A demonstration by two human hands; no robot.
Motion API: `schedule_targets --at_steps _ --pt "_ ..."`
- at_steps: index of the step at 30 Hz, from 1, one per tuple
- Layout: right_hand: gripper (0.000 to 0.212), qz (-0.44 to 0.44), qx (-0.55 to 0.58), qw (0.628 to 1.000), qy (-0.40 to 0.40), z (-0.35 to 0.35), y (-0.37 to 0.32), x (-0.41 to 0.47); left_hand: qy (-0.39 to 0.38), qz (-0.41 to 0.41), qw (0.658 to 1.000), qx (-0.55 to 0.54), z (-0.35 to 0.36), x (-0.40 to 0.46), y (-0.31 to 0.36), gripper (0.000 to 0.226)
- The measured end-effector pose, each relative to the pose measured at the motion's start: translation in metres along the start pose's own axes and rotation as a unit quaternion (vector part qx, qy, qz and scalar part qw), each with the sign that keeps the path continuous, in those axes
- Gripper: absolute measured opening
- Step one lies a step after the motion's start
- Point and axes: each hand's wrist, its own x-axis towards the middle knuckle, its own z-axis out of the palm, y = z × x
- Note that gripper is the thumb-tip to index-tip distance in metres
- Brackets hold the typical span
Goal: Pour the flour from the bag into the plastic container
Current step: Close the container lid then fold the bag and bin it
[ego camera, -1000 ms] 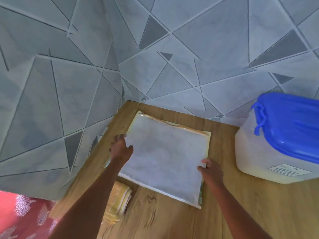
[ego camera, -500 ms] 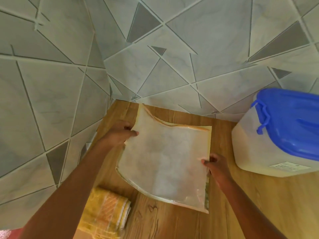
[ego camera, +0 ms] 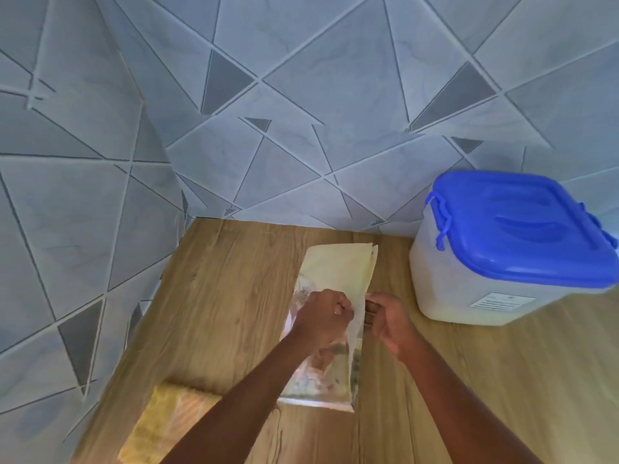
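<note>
A flat, empty-looking flour bag (ego camera: 335, 272) lies folded lengthwise into a narrow strip on the wooden counter (ego camera: 227, 296). Its printed side shows near the lower end. My left hand (ego camera: 323, 316) is curled on top of the folded bag and pinches its right edge. Just to the right, my right hand (ego camera: 388, 316) holds the same edge. The plastic container (ego camera: 469, 289), translucent white with a closed blue clip-on lid (ego camera: 516, 229), stands on the counter to the right of both hands, apart from the bag.
Grey tiled walls (ego camera: 301, 112) with a triangle pattern meet in a corner behind and left of the counter. A folded yellow cloth (ego camera: 167, 423) lies at the counter's near left edge. Bare wood shows left of the bag.
The bag lay spread flat; my left hand lifted its left side and folded it over to the right. Both hands now meet at the right edge. The view shifted down.
</note>
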Motion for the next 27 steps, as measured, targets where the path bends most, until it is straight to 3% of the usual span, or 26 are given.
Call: schedule_targets --at_steps 2,4,7,9,11,14,16,18,23,27 --pt "0.028 -0.003 0.008 1.000 -0.013 -0.001 -0.001 -0.002 0.013 -0.003 1.000 -0.023 0.008 -0.002 -0.005 0.018" --pt "0.025 -0.019 -0.030 0.999 0.000 -0.004 0.001 0.001 0.074 0.010 0.997 -0.017 0.008 -0.002 -0.015 0.020" --pt "0.055 -0.031 -0.161 0.985 0.044 -0.006 0.011 0.007 0.168 -0.041 0.984 0.047 -0.003 0.003 -0.048 0.028" --pt "0.067 -0.044 -0.242 0.967 0.070 -0.004 0.019 0.010 0.162 -0.127 0.976 0.070 -0.011 0.006 -0.069 0.023" --pt "0.066 -0.063 -0.266 0.958 0.086 -0.001 0.023 0.010 0.132 -0.192 0.970 0.065 -0.016 0.009 -0.087 0.022" --pt "0.064 -0.078 -0.235 0.967 0.062 0.002 0.023 0.004 0.101 -0.256 0.956 -0.097 -0.025 0.010 -0.099 0.031" --pt "0.066 -0.089 -0.230 0.968 0.047 0.001 0.017 -0.003 0.071 -0.263 0.925 -0.265 -0.030 0.009 -0.108 0.028" --pt "0.063 -0.097 -0.225 0.969 0.040 -0.002 0.011 -0.010 0.043 -0.260 0.901 -0.345 -0.035 0.004 -0.109 0.021" --pt "0.060 -0.124 -0.218 0.968 0.007 -0.013 -0.003 -0.026 -0.034 -0.173 0.897 -0.406 -0.053 -0.012 -0.094 0.020" --pt "0.057 -0.153 -0.219 0.963 -0.032 -0.017 -0.014 -0.041 -0.036 -0.107 0.925 -0.363 -0.062 -0.024 -0.079 0.023"
